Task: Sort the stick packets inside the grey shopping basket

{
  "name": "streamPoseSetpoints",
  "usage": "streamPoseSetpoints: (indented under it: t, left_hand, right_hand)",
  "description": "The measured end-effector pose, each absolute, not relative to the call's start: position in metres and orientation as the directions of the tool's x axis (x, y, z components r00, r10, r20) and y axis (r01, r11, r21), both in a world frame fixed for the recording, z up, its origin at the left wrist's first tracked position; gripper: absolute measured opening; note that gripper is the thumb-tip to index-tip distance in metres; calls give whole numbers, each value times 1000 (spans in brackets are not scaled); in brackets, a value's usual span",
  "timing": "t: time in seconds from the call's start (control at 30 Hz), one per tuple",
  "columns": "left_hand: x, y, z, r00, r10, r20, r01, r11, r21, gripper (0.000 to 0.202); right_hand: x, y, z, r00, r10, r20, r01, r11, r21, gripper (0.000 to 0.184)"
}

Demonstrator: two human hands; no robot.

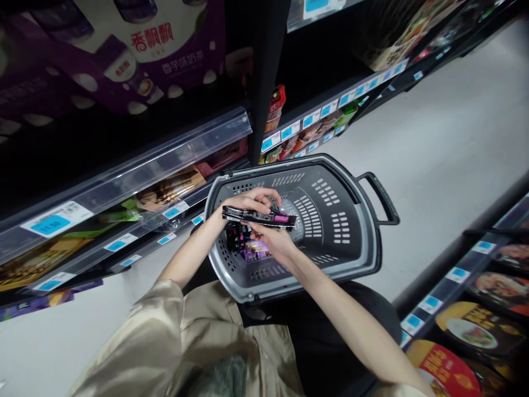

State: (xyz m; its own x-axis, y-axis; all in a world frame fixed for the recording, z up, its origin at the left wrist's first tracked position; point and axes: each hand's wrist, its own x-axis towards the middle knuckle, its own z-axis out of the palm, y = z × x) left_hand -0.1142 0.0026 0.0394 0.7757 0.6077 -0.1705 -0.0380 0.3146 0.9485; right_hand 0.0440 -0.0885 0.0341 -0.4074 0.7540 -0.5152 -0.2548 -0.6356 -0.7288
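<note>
A black packet (259,217) is grasped by the left grip (253,199) and right grip (274,238). Left beyond them, a purple carton (111,60) is marked "香飘飘" and "香芋味奶茶".

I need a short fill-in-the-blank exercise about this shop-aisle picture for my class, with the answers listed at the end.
1. The left hand and the right hand hold a slim ____ packet.
2. The grey basket has its handle on the ____ side of the picture.
3. The bright package inside the basket is mostly ____.
4. The shelf price labels are white and ____.

Missing words: black; right; purple; blue.
</note>
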Motion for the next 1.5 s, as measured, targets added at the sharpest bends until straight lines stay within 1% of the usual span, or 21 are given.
streamPoseSetpoints:
  t: [0.13,0.33,0.5,0.67,0.77,0.9,0.97,1.07,1.23,1.33,1.5]
  left_hand:
    - [-115,4,36,795,587,-155,-45,311,949,50]
    - [-115,5,34,820,557,-131,-49,296,954,48]
    - [-113,4,35,800,584,-137,-69,316,946,47]
    - [-112,6,32,800,586,-128,-67,299,952,49]
    - [-112,7,30,790,603,-112,-74,275,959,52]
    - [-112,7,31,754,654,-62,-125,236,964,51]
    - [-111,7,31,736,676,-51,-140,226,964,50]
    - [-109,8,32,719,692,-66,-129,226,966,55]
    - [-109,10,31,719,691,-81,-119,237,964,61]
    - [-108,11,31,738,670,-87,-105,240,965,59]
    - [-109,11,29,755,653,-65,-117,230,966,58]
  right_hand:
    - [43,-89,33,-400,757,-517,-247,-633,-734,32]
    - [40,-93,34,-394,711,-582,-240,-691,-682,41]
    - [41,-91,31,-356,725,-589,-194,-674,-713,37]
    - [44,-88,30,-375,733,-567,-173,-657,-734,36]
    - [46,-86,32,-400,729,-555,-180,-656,-733,35]
    - [48,-82,36,-429,705,-565,-184,-680,-710,36]
    - [47,-80,36,-415,722,-554,-204,-667,-717,35]
    - [46,-78,34,-390,753,-530,-233,-638,-734,33]
    - [46,-80,32,-378,753,-538,-227,-639,-735,32]
    - [47,-80,33,-388,740,-550,-243,-658,-713,27]
    - [50,-79,33,-425,694,-581,-282,-712,-643,20]
